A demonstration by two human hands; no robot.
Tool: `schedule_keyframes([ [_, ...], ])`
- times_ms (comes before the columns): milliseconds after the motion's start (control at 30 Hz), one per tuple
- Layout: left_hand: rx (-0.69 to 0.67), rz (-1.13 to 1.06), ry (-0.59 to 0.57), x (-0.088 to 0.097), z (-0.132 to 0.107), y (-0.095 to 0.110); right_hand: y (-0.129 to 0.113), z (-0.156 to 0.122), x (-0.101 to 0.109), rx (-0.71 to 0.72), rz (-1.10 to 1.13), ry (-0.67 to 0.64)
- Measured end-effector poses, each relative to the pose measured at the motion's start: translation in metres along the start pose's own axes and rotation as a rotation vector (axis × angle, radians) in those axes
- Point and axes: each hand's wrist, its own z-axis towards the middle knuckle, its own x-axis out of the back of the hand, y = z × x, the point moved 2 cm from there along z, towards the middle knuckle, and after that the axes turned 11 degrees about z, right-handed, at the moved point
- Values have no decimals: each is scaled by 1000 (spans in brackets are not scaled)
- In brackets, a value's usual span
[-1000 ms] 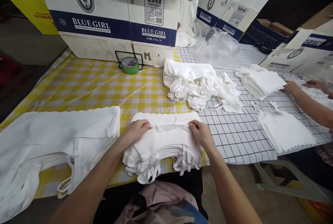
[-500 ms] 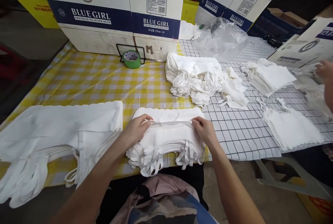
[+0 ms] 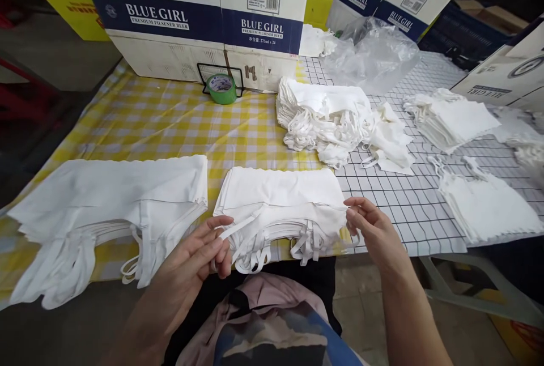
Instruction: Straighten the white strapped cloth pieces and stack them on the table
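A stack of white strappy camisole tops (image 3: 284, 189) lies at the table's front edge, its thin straps hanging toward me. My left hand (image 3: 198, 252) is closed at the stack's lower left corner, with a white strap (image 3: 242, 225) running from its fingers up to the uppermost top. Beyond the right side of the stack, my right hand (image 3: 376, 230) is closed, thumb and forefinger together on a strap at the edge of the same top. Part of that strap is hidden by the fingers. Left of my left hand lies a larger stack of white tops (image 3: 114, 184), straps dangling.
Farther back sit a heaped pile of white tops (image 3: 327, 99), green tape (image 3: 221, 89) by a black wire stand, and a clear plastic bag (image 3: 374, 51). More white stacks (image 3: 488, 201) lie at right. A large beer carton (image 3: 195, 20) stands behind the checked tablecloth (image 3: 148, 119).
Both hands have moved from the middle of the uppermost top down and outward to its straps. My view has shifted slightly. Another person's hand at the far right is out of view now.
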Motion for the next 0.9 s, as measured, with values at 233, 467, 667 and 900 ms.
schedule_keyframes([
  [233,44,-24,-7,-7,-13,-14,-6,-21,10,14,-29,32],
  [467,96,110,-26,-2,-2,-39,-7,-34,16,-35,-92,25],
  [667,123,125,-20,-9,0,-43,2,-43,16,-150,-118,-49],
  [900,-29,474,-13,1,4,-51,4,-54,8,-164,-422,-363],
])
